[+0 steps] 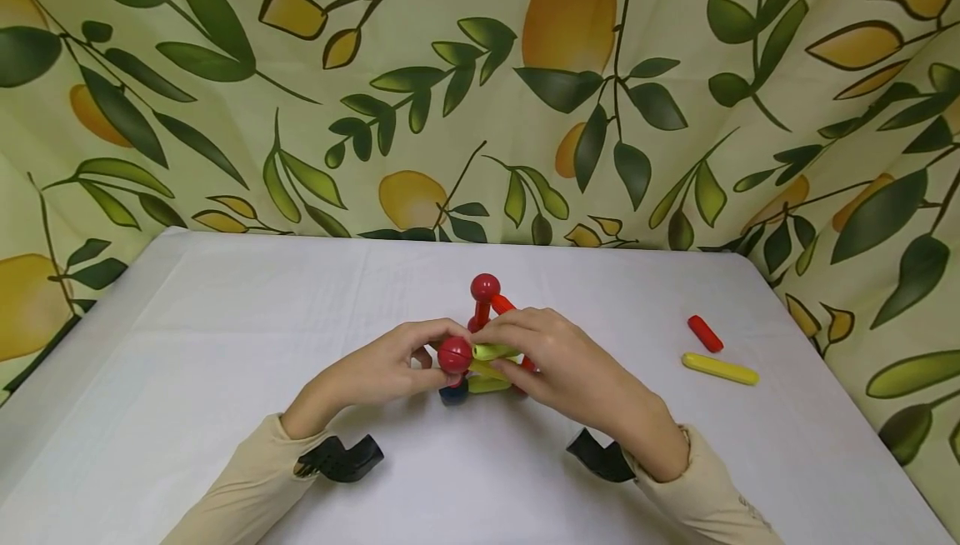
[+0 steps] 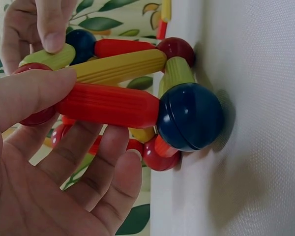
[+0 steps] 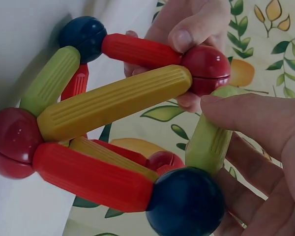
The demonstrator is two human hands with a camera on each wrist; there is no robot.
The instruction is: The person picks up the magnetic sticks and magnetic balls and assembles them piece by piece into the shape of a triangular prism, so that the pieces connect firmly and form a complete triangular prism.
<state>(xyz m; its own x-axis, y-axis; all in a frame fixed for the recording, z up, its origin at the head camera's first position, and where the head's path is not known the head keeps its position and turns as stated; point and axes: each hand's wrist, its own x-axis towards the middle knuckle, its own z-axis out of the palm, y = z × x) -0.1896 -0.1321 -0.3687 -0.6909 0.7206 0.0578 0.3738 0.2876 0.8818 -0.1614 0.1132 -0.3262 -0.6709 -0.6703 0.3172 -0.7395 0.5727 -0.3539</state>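
Note:
A frame of ball-and-rod building toy pieces stands on the table between both hands. My left hand (image 1: 390, 366) pinches an upper red ball (image 1: 454, 355), its thumb also reaching the end of a red rod (image 2: 108, 104). That rod runs down to a blue ball (image 2: 191, 117) on the table. My right hand (image 1: 562, 362) pinches a light green rod (image 3: 209, 142) between thumb and fingers. One end of it meets another blue ball (image 3: 186, 201); its other end lies at the upper red ball. A yellow rod (image 3: 115, 103) slants across that side. Fingers partly hide the frame in the head view.
On the right of the white-covered table (image 1: 225, 295) lie a loose short red rod (image 1: 705, 333) and a longer yellow rod (image 1: 720, 368). A patterned leaf-and-fruit cloth (image 1: 450, 112) hangs behind the table. Black wrist mounts (image 1: 341, 457) sit at both sleeves.

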